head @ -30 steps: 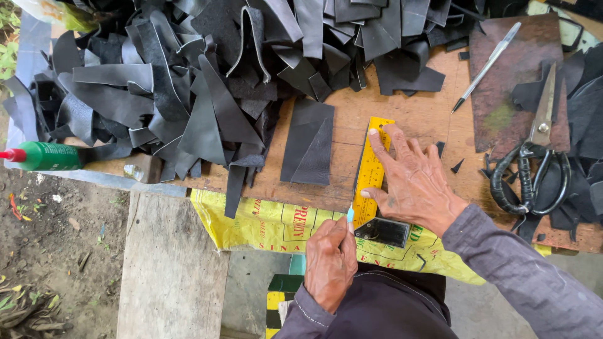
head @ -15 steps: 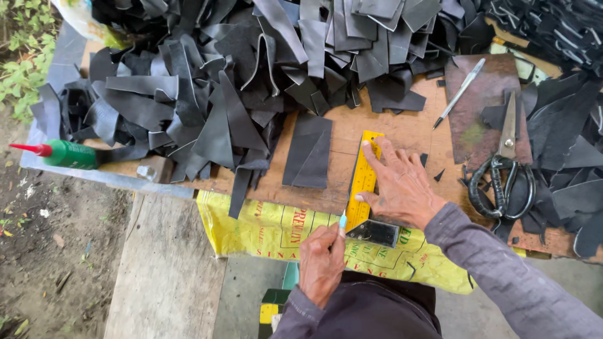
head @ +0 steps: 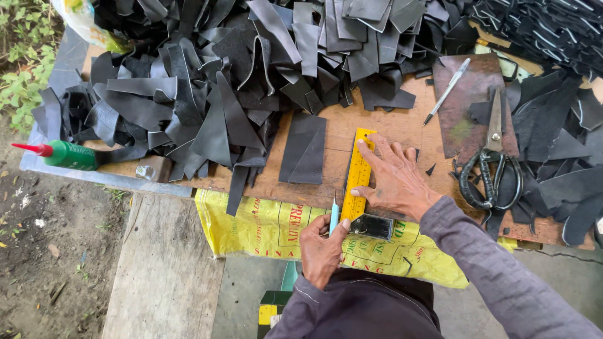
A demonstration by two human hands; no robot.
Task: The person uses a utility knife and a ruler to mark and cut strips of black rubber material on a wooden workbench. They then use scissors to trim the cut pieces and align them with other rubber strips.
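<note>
left hand [head: 321, 250] is clenched around a pale blue knife [head: 333, 216], its tip at the hand's 12 o'clock beside the yellow ruler [head: 358, 174]; right hand [head: 394, 179] lies spread flat on the ruler, at the knife's 2 o'clock.

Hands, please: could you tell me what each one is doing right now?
Left hand: closed around a light-blue knife.
Right hand: open, pressing flat on the yellow ruler.

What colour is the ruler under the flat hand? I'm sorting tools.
Yellow: the ruler under the right hand, head view.
</note>
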